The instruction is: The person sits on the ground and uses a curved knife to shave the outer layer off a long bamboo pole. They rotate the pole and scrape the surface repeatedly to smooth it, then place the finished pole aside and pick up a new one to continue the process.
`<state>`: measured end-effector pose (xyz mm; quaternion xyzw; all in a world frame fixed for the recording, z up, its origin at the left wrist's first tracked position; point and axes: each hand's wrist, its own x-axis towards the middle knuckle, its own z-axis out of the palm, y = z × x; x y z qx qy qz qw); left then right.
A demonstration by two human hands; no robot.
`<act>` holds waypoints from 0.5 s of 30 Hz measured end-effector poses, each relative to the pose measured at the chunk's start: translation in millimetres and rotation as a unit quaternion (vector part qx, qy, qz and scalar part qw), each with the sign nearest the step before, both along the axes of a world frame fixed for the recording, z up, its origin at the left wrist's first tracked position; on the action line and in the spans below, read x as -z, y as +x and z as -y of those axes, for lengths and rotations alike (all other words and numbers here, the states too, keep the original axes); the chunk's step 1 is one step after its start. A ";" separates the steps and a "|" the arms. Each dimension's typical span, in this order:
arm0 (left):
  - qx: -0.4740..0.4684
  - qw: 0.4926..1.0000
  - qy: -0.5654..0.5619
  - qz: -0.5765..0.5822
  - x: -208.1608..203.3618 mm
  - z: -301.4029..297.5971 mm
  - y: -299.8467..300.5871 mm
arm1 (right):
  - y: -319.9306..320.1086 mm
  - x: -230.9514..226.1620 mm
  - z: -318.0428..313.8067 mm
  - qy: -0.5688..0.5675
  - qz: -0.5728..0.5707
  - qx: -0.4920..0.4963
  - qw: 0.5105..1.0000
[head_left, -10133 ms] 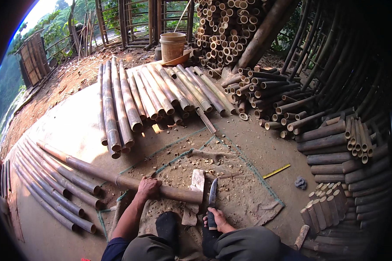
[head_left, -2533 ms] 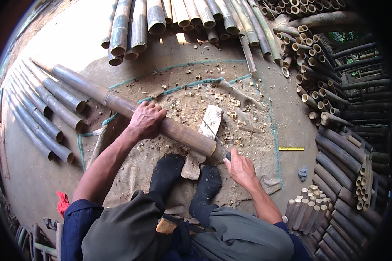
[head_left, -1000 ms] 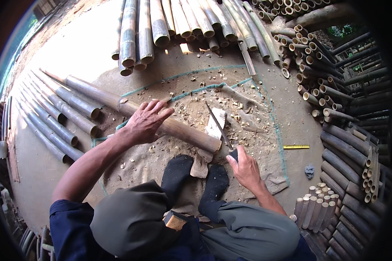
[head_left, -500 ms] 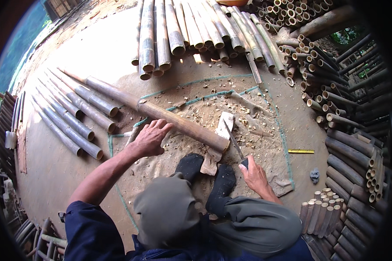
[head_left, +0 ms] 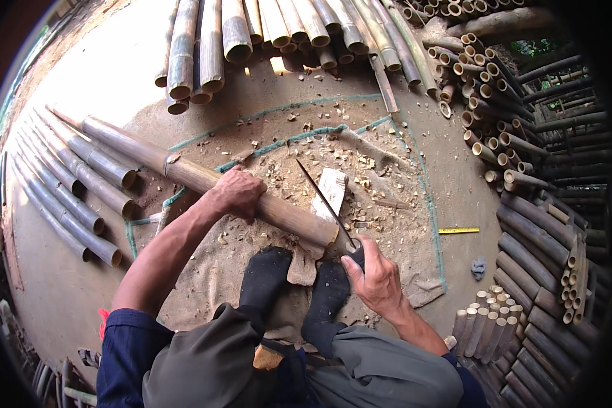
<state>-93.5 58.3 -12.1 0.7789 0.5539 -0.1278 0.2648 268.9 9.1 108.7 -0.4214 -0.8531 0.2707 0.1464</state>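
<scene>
My left hand is wrapped over a thick bamboo pole, which slants from the far left down to its cut end in front of my feet. That end rests across a pale wooden block. My right hand grips the dark handle of a long, narrow-bladed knife. The blade points up and to the left, beside the pole's cut end and over the block as seen from here. Whether it touches the pole, I cannot tell.
Chips litter the green-edged sack cloth under my feet. Bamboo poles lie at left and far side. Stacked bamboo, a yellow measuring strip, a grey crumpled scrap and short upright bamboo pieces are at right.
My left hand has gone from spread fingers beside the pole to a grip over it. The right hand has turned the knife, its tip now farther left of the block. The whole view has shifted.
</scene>
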 end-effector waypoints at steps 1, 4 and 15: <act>0.002 1.000 -0.012 -0.004 2.8 1.6 1.3 | 3.3 7.9 1.9 0.006 -0.002 -0.002 1.000; -0.002 1.000 -0.028 -0.001 -1.3 -9.0 8.3 | 24.6 62.8 -2.1 -0.049 0.134 0.008 0.990; -0.016 0.995 0.098 0.004 10.8 11.0 5.5 | 3.9 26.4 -0.1 0.015 0.068 -0.004 0.998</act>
